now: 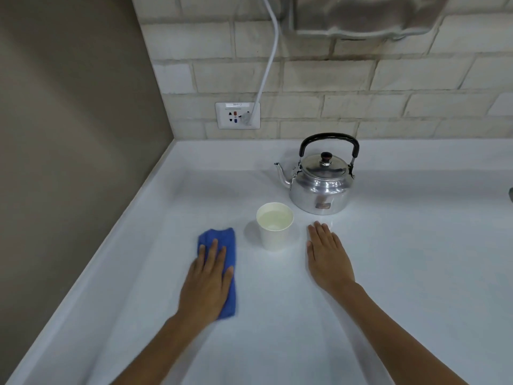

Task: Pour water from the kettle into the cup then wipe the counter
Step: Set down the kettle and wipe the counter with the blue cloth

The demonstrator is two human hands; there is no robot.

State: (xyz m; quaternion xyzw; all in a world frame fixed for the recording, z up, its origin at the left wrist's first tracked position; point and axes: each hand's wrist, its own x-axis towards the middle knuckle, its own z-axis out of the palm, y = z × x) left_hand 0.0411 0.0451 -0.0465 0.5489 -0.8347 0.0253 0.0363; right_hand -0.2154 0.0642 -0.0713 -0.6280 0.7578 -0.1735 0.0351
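Wiping the desk beside the full cup

Our left hand (206,284) lies flat on the blue cloth (222,262), fingers spread and pressing it onto the white desk (388,273). Just beside the cloth stands the cup (274,226), with water in it. Our right hand (327,259) rests flat and open on the desk, holding nothing. The kettle (319,182) sits upright behind the cup. To wipe well, we should push down evenly, slide slowly, and steer the cloth around the cup so it does not tip.
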